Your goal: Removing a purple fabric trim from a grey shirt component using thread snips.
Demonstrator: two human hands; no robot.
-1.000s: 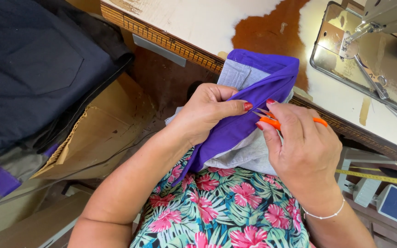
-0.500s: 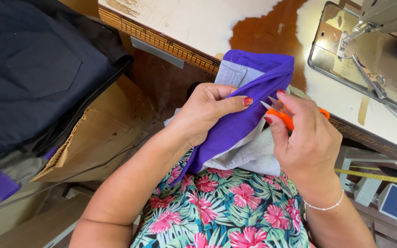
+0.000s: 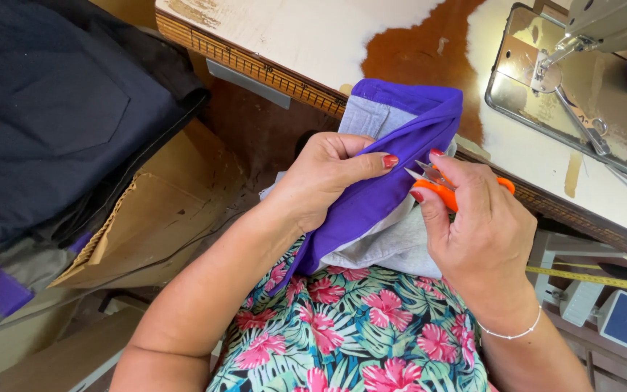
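My left hand [image 3: 332, 174] pinches a folded purple and grey fabric piece [image 3: 390, 145] held over my lap, thumb pressed on the purple band. My right hand [image 3: 473, 232] grips small orange thread snips [image 3: 440, 190], whose metal tips point left at the purple edge just beside my left thumb. The fabric's lower grey part hangs against my floral top.
A worn white and brown sewing table [image 3: 313, 43] lies ahead, with a sewing machine [image 3: 604, 29] and its metal plate [image 3: 546, 94] at the right. Dark folded garments [image 3: 52, 123] pile on a cardboard box [image 3: 154, 210] at the left. A yellow tape measure [image 3: 596, 277] hangs at the right.
My right hand has turned and shifted slightly, bringing the snips' tips up against the purple edge near my left thumb. The fabric and left hand stay almost still.
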